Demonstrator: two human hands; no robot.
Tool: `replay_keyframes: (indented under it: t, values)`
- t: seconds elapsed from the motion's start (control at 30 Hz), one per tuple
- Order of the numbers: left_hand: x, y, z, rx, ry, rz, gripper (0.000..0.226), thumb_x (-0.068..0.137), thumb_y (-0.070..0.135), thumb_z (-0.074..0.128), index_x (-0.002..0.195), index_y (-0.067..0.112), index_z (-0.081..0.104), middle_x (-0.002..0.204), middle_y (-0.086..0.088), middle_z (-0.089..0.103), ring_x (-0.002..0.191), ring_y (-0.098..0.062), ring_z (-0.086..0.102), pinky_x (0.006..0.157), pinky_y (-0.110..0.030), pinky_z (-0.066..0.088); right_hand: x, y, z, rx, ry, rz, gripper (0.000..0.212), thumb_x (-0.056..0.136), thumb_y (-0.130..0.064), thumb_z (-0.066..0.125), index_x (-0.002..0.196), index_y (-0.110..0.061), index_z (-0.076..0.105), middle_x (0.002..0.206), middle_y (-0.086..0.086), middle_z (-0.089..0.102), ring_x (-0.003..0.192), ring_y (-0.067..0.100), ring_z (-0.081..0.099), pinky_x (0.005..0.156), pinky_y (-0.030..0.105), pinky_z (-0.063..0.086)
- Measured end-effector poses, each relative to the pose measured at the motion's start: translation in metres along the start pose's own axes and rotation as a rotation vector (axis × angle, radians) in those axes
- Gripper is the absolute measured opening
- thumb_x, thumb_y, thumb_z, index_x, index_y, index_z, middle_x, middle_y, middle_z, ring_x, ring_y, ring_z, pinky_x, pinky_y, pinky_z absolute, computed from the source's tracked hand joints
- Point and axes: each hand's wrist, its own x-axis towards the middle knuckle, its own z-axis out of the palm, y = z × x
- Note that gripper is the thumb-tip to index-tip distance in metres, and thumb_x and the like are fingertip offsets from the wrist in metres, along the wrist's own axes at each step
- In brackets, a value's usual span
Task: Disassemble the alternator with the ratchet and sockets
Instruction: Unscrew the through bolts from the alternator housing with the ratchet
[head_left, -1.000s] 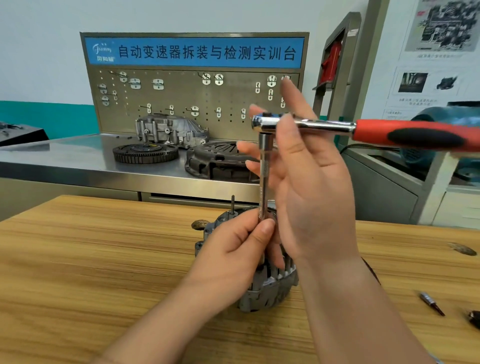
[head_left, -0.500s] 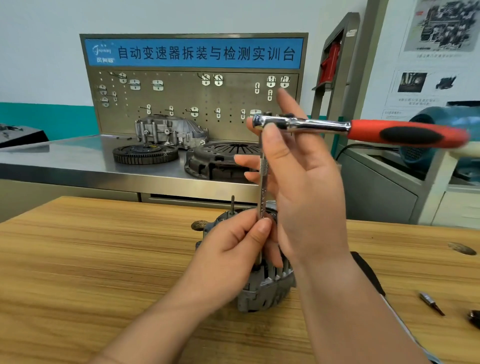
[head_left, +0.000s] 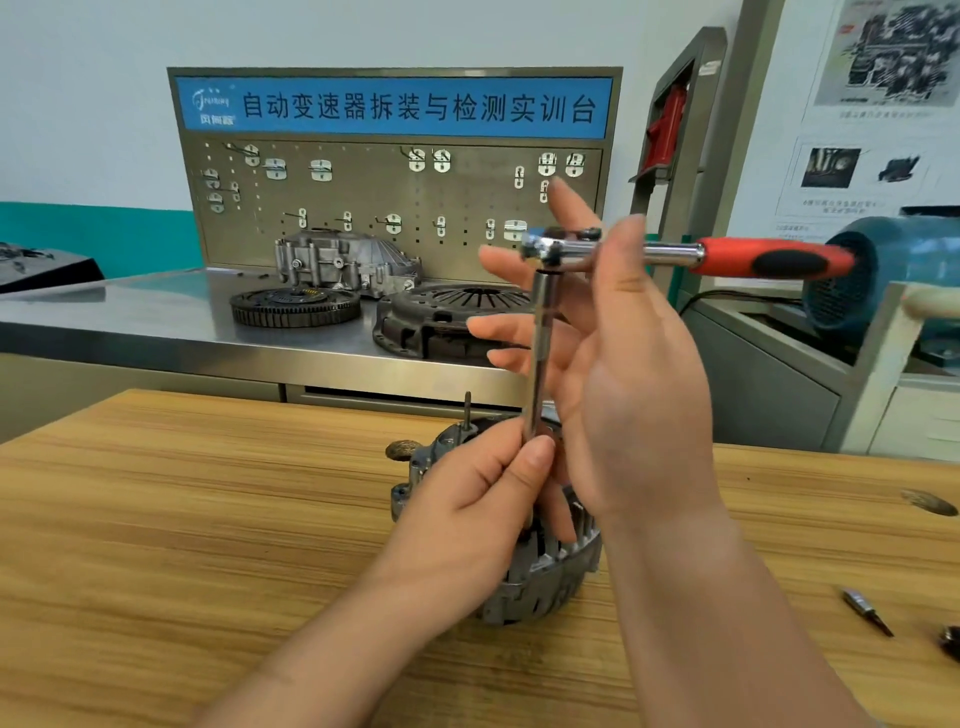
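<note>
The left hand (head_left: 467, 519) is curled round the lower end of a slim extension bar (head_left: 540, 353), thumb and fingers pinching it right on top of the alternator (head_left: 545, 577). Where the bar meets the alternator is hidden behind that hand. The bar stands upright, with the head of the ratchet (head_left: 675, 254) on its top end. The right hand (head_left: 639, 389) is up there, fingers spread wide and nearly straight. Its thumb lies across the front of the chrome shank and its index finger is behind, so the ratchet is nipped between them. The red and black handle sticks out level, to the right above the alternator.

The alternator sits on the wooden desk (head_left: 208, 519), finned casing toward me, with a thin stud (head_left: 467, 410) standing up at its far left. To its right, well apart, a small driver bit (head_left: 865, 610) lies on the wood.

Behind the alternator is a steel desk (head_left: 130, 322) carrying a toothed flywheel (head_left: 295, 306), a clutch cover (head_left: 447, 317) and a grey cast housing (head_left: 343, 260). A pegboard with a blue sign (head_left: 395, 106) rises at the back. Off to the alternator's far right is a blue-green motor (head_left: 893, 270).
</note>
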Motion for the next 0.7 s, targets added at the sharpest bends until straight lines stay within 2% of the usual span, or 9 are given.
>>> replay_keyframes:
  t: [0.1,0.17,0.2,0.3,0.43,0.53,0.6,0.67,0.7]
  values:
    - [0.002,-0.002,0.003,0.033,0.063,-0.030,0.033,0.090,0.044,0.043,0.084,0.020,0.064,0.065,0.002,0.067,0.059,-0.039,0.053,0.056,-0.046,0.045,-0.001,0.000,0.004,-0.182,0.026,-0.214,0.036,0.096,-0.036,0.050,0.132,-0.034,0.053,0.094,0.002,0.068,0.089,0.027,0.067,0.075,0.037,0.056]
    - [0.002,-0.001,0.004,0.052,0.073,-0.025,0.032,0.090,0.047,0.043,0.080,0.024,0.063,0.061,0.007,0.064,0.056,-0.029,0.048,0.054,-0.036,0.039,-0.001,0.001,0.004,-0.234,0.028,-0.288,0.034,0.094,-0.036,0.051,0.128,-0.040,0.052,0.113,-0.007,0.068,0.103,0.018,0.066,0.090,0.043,0.053]
    - [0.003,-0.002,0.004,0.053,0.069,-0.025,0.031,0.090,0.046,0.043,0.080,0.024,0.063,0.060,0.007,0.064,0.056,-0.029,0.049,0.054,-0.036,0.039,-0.001,0.001,0.004,-0.220,0.033,-0.279,0.032,0.094,-0.036,0.050,0.125,-0.041,0.053,0.121,-0.007,0.066,0.103,0.016,0.066,0.089,0.041,0.053]
    - [0.002,0.001,0.003,0.038,0.048,-0.015,0.033,0.089,0.041,0.041,0.080,0.019,0.063,0.061,-0.001,0.064,0.060,-0.042,0.053,0.059,-0.051,0.044,0.000,0.000,0.002,-0.042,0.048,-0.108,0.027,0.097,-0.040,0.042,0.118,-0.037,0.059,0.116,0.000,0.069,0.081,0.018,0.072,0.071,0.027,0.055]
    - [0.000,0.004,-0.001,0.026,-0.014,-0.003,0.034,0.093,0.039,0.036,0.086,0.017,0.060,0.066,0.000,0.066,0.070,-0.046,0.054,0.071,-0.057,0.045,0.002,0.000,-0.006,0.126,0.053,0.084,0.041,0.097,-0.049,0.033,0.117,-0.027,0.060,0.101,0.004,0.075,0.070,0.020,0.071,0.063,0.027,0.054]
    - [0.001,0.002,-0.002,0.061,-0.048,0.004,0.035,0.093,0.037,0.036,0.090,0.011,0.059,0.064,0.001,0.065,0.066,-0.046,0.052,0.067,-0.056,0.044,0.001,0.000,-0.003,0.041,0.088,0.021,0.037,0.090,-0.052,0.044,0.118,-0.033,0.060,0.101,-0.002,0.074,0.075,0.018,0.070,0.062,0.025,0.054]
    - [0.002,0.001,0.000,0.065,-0.027,0.004,0.034,0.092,0.037,0.038,0.091,0.012,0.060,0.066,0.001,0.066,0.065,-0.045,0.053,0.064,-0.055,0.045,0.000,-0.001,0.001,-0.105,0.102,-0.136,0.029,0.095,-0.039,0.048,0.122,-0.035,0.060,0.098,-0.012,0.071,0.086,0.017,0.070,0.070,0.028,0.056]
    - [0.003,-0.003,0.002,0.102,0.017,0.029,0.027,0.091,0.037,0.039,0.085,0.029,0.064,0.068,0.009,0.068,0.061,-0.033,0.056,0.059,-0.041,0.049,-0.001,-0.001,0.003,-0.247,0.077,-0.306,0.033,0.097,-0.029,0.051,0.130,-0.027,0.057,0.115,-0.010,0.068,0.105,0.018,0.066,0.086,0.039,0.056]
    - [0.002,-0.004,0.003,0.131,0.038,0.037,0.027,0.092,0.035,0.039,0.080,0.040,0.063,0.066,0.017,0.066,0.054,-0.014,0.055,0.052,-0.025,0.047,-0.001,-0.001,0.004,-0.264,0.051,-0.344,0.036,0.097,-0.028,0.050,0.132,-0.023,0.055,0.125,-0.006,0.063,0.112,0.019,0.063,0.092,0.043,0.054]
